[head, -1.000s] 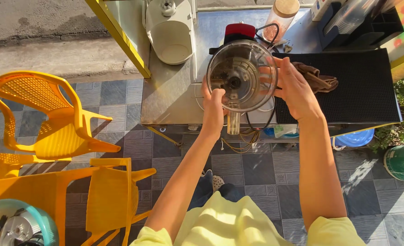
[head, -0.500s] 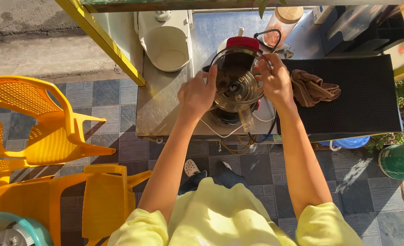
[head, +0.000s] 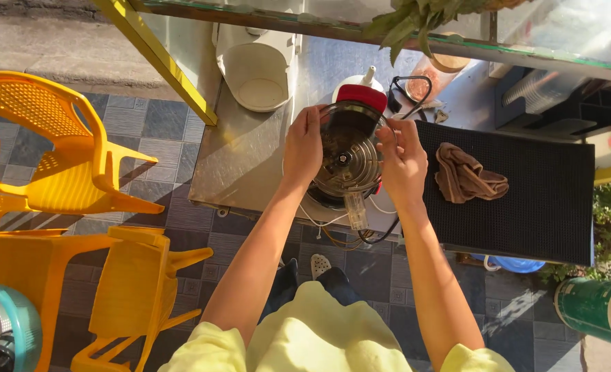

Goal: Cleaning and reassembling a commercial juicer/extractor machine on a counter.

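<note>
1. My left hand (head: 304,146) and right hand (head: 402,158) both grip the rim of the clear blender jug (head: 350,162), fingers curled over its edge, one on each side.
2. The jug sits between my hands, over the dark motor base on the steel desk (head: 243,165).
3. I judge it rigid, smooth and a bit slippery, fairly light while empty; the rim or the handle towards me gives the safest hold, well away from the blades at the bottom.
4. Beyond my hands stands a red-topped container (head: 362,96).
5. Right of my right hand, a crumpled brown cloth (head: 467,179) lies on a black mat (head: 539,207).
6. No label is readable near my hands.
</note>
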